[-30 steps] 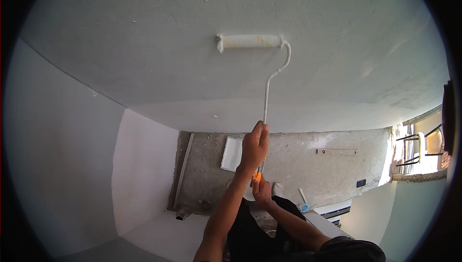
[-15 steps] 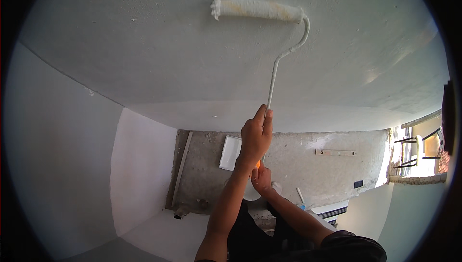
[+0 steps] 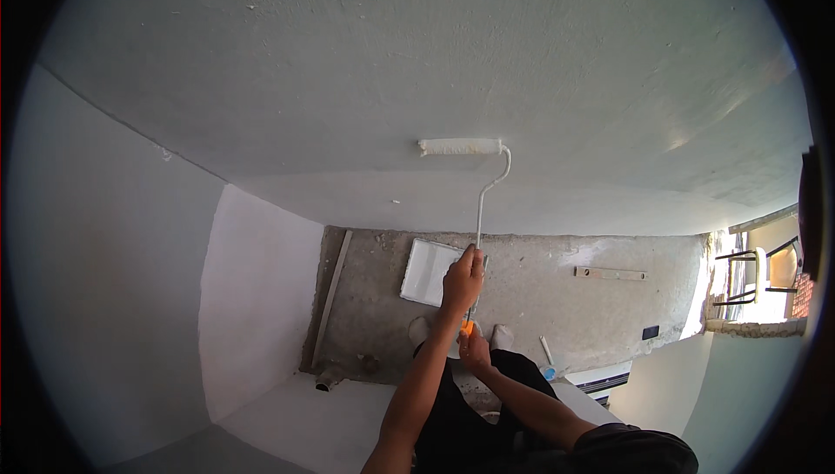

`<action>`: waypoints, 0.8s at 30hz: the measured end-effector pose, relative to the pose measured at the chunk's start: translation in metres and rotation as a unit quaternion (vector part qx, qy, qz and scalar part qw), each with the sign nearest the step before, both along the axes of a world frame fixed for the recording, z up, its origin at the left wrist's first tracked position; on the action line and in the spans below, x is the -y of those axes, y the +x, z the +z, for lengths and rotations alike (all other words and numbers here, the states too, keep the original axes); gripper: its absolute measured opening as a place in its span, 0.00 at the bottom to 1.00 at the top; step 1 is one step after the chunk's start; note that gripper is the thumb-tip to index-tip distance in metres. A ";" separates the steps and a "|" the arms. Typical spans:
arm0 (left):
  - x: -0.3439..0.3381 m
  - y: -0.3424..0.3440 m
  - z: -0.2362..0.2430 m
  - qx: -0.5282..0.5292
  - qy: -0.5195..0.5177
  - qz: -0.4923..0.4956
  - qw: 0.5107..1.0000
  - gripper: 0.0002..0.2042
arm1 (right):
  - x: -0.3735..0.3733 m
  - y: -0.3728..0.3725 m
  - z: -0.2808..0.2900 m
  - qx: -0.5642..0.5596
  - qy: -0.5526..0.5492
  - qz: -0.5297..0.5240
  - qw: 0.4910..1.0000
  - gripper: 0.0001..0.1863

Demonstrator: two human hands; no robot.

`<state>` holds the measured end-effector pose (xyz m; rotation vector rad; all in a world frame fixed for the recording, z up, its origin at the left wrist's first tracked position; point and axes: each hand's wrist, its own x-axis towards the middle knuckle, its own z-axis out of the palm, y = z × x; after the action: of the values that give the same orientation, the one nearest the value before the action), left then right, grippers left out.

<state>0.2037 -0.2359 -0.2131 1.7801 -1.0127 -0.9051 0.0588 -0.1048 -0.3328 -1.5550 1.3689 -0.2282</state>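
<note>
Hands: both in use on one tool, a long paint roller. Left hand is the upper one, fingers wrapped round the metal rod. Right hand sits below it, closed about the orange handle at the rod's lower end. The two hands are near each other but apart.

Roller: rod runs up from the left hand, bends to the right, then hooks back into the right end of the white roller cover. Cover lies nearly level in front of the lower part of the grey wall; firm contact cannot be confirmed from this angle.

Floor: bare, grey, rough. White tray to the left of the left hand, slightly turned. A light-coloured foot on each side of the handle. Well to the right, a spirit level lying flat; farther down, a small dark block. Nearer the right forearm, a thin white stick and a blue round item.

Far left: long narrow strip along the floor's edge. Far right: chair beyond an opening.
</note>
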 end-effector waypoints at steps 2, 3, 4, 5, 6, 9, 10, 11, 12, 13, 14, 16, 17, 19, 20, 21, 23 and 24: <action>0.008 0.013 0.052 0.011 -0.057 0.003 0.998 0.16 | 0.014 0.018 0.031 0.016 -0.026 -0.004 1.000 0.19; 0.016 0.020 0.084 0.009 -0.094 0.000 0.996 0.15 | 0.027 0.028 0.047 0.004 -0.064 0.004 0.998 0.18; 0.023 0.028 0.122 0.005 -0.112 -0.007 0.994 0.15 | 0.041 0.038 0.067 -0.009 -0.104 0.011 0.995 0.17; 0.030 0.038 0.159 0.007 -0.130 -0.008 0.991 0.16 | 0.057 0.053 0.094 0.038 -0.126 0.023 0.991 0.16; 0.042 0.040 0.187 0.001 -0.163 -0.011 0.987 0.16 | 0.075 0.061 0.116 0.077 -0.152 0.028 0.985 0.15; 0.060 0.053 0.247 -0.002 -0.193 -0.012 0.981 0.18 | 0.104 0.088 0.153 0.144 -0.229 0.050 0.962 0.13; 0.062 0.055 0.254 -0.005 -0.191 -0.020 0.981 0.19 | 0.104 0.090 0.152 0.142 -0.230 0.053 0.961 0.13; 0.061 0.056 0.253 -0.001 -0.183 -0.020 0.983 0.19 | 0.104 0.091 0.146 0.125 -0.237 0.051 0.962 0.13; 0.059 0.055 0.246 -0.003 -0.184 -0.017 0.983 0.19 | 0.103 0.091 0.139 0.107 -0.244 0.049 0.963 0.12; 0.056 0.050 0.231 0.021 -0.177 -0.001 0.984 0.17 | 0.098 0.087 0.127 0.104 -0.245 0.049 0.963 0.12; 0.052 0.047 0.214 0.045 -0.170 0.016 0.984 0.16 | 0.087 0.079 0.116 0.107 -0.227 0.043 0.967 0.12; 0.036 0.039 0.170 0.050 -0.110 0.010 0.993 0.15 | 0.059 0.062 0.095 0.108 -0.206 0.038 0.972 0.13; 0.027 0.037 0.145 0.059 -0.079 0.011 0.995 0.16 | 0.044 0.057 0.086 0.082 -0.153 0.027 0.984 0.14; 0.004 0.033 0.085 0.065 -0.037 0.032 0.997 0.17 | 0.014 0.050 0.065 0.057 -0.092 0.022 0.994 0.16; -0.006 0.032 0.054 0.070 0.001 0.050 0.996 0.18 | 0.001 0.049 0.051 0.021 -0.052 0.018 0.998 0.17; -0.012 0.029 0.024 0.069 0.006 0.051 0.996 0.18 | -0.010 0.045 0.036 -0.018 -0.015 0.012 1.000 0.19; -0.017 0.020 -0.023 0.037 0.048 0.036 0.998 0.21 | -0.026 0.032 -0.004 -0.054 -0.019 0.026 0.998 0.20; -0.018 0.016 -0.037 0.033 0.052 0.034 0.998 0.21 | -0.034 0.023 -0.020 -0.092 -0.025 0.038 0.995 0.22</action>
<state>0.2192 -0.2181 -0.2498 1.9302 -0.9557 -0.8756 0.0814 -0.0706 -0.3528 -1.7001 1.4516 -0.0758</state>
